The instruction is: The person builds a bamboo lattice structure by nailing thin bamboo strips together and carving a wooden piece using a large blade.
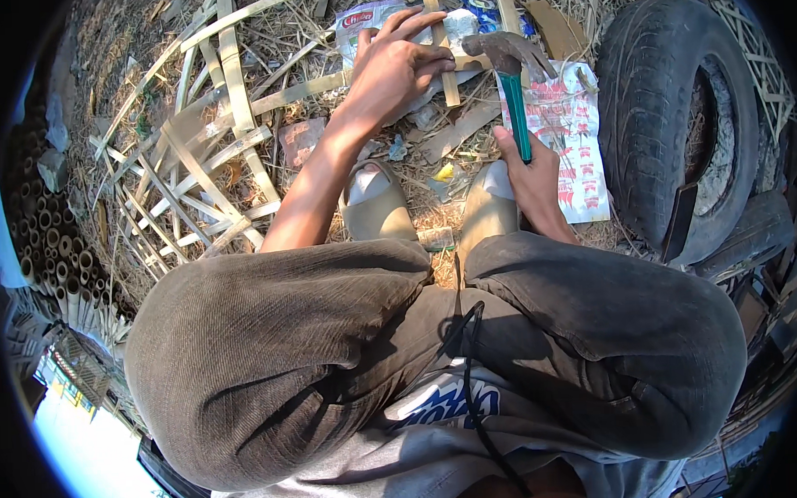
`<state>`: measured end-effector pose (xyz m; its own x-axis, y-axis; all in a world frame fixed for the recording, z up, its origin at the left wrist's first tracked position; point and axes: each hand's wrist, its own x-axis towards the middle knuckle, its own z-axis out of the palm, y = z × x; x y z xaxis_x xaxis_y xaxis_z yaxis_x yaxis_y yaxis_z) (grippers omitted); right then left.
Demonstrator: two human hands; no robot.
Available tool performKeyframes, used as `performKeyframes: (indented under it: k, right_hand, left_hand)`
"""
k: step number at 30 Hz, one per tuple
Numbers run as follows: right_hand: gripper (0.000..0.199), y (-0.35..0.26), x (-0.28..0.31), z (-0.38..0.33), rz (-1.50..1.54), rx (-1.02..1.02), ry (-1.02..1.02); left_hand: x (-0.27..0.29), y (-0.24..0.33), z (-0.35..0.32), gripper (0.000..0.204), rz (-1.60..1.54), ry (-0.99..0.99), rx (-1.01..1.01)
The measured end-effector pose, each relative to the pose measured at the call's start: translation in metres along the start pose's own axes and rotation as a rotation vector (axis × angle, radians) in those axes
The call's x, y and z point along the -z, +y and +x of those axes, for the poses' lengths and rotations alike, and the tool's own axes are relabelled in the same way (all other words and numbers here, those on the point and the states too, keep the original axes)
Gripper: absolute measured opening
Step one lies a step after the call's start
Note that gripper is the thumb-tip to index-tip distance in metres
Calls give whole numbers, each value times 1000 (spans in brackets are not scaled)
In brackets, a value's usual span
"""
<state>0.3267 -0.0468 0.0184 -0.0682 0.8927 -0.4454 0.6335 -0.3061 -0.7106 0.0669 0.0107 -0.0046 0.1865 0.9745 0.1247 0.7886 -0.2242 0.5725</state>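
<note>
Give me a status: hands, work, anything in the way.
Right hand gripping hammer. Left hand touching bamboo strip. Tire at right, apart from both hands.

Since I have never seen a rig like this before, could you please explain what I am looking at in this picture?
There is no machine here: these are a person's bare hands. The single picture comes from the left of two wide fisheye cameras worn on the head, looking down, so straight edges bend near the rim. The dark trousers are the wearer's own bent legs.

The right hand holds a hammer by its green handle. The left hand has its fingers at a pale flat strip; how firmly they grip is unclear.

On the littered ground are a lattice of strips to the left, a printed white sheet beside the right hand, and a tire at far right.
</note>
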Motion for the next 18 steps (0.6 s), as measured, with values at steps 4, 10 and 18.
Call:
performKeyframes:
  k: [4, 10, 18]
  right_hand:
    - [48, -12, -1, 17, 12, 8, 16]
    - [47, -37, -11, 52, -16, 205, 129]
    - [47, -33, -21, 58, 22, 295, 110]
  left_hand:
    - [-10, -8, 6, 19, -143, -66, 39]
    - [3, -4, 7, 22, -146, -90, 78]
    - [3, -5, 6, 19, -187, -85, 99]
